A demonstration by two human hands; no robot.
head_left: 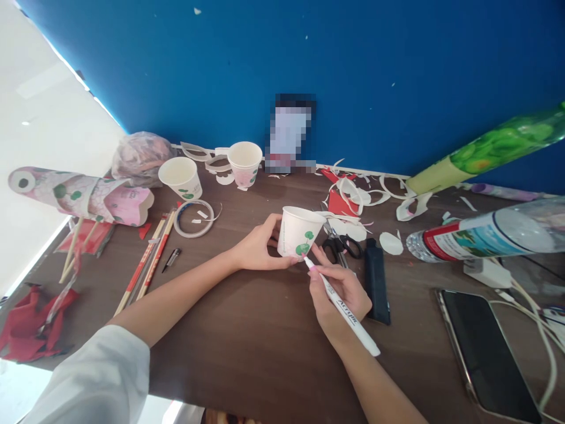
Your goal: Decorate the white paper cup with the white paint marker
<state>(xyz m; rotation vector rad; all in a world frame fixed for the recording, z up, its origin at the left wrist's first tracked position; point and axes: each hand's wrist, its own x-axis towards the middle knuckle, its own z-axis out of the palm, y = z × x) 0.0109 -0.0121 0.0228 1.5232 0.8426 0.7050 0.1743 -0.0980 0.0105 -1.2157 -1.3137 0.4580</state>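
Observation:
My left hand (265,247) grips a white paper cup (293,229) printed with green leaves, thumb along its base and the other fingers partly hidden behind it. Between the fingers of my right hand (338,291) is a white acrylic marker (348,315), its pink tip at the leaf print low on the cup. Whether the tip touches the cup is hard to tell. Behind the cup, on its right, lie black-handled scissors (342,244). Two more paper cups stand farther back, a leaf-printed cup (180,176) and a pinkish cup (245,164).
A roll of tape (179,227) and chopsticks (148,256) lie left, near a fish-like paper-cup craft (83,194). Paper scraps (348,229) litter the back. At right are a black pouch (377,282), a smartphone (485,347), a water bottle (481,235) and a green bottle (494,150).

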